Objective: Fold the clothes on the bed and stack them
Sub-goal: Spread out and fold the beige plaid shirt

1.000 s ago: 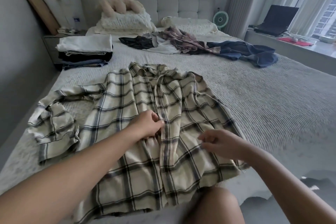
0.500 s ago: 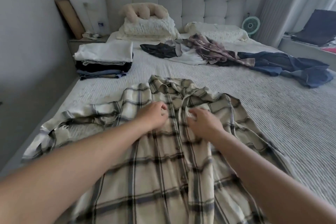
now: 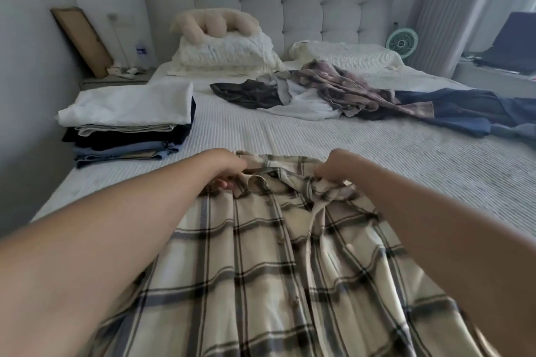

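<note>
Fabric of a cream plaid shirt (image 3: 261, 264) lies spread on the bed (image 3: 377, 159) under both forearms. The left hand (image 3: 224, 166) grips its collar; the right hand (image 3: 338, 168) grips bunched cloth beside it. Beyond the left hand sits a folded stack (image 3: 127, 124); beyond the right, unfolded clothes (image 3: 348, 93).

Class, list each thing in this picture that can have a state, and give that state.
Plaid shirt: spread out, unfolded.
Left hand: gripping the shirt's collar end.
Right hand: gripping the collar end too.
Stack of clothes: folded.
Clothes pile: crumpled, unfolded.
Laptop: open.
</note>
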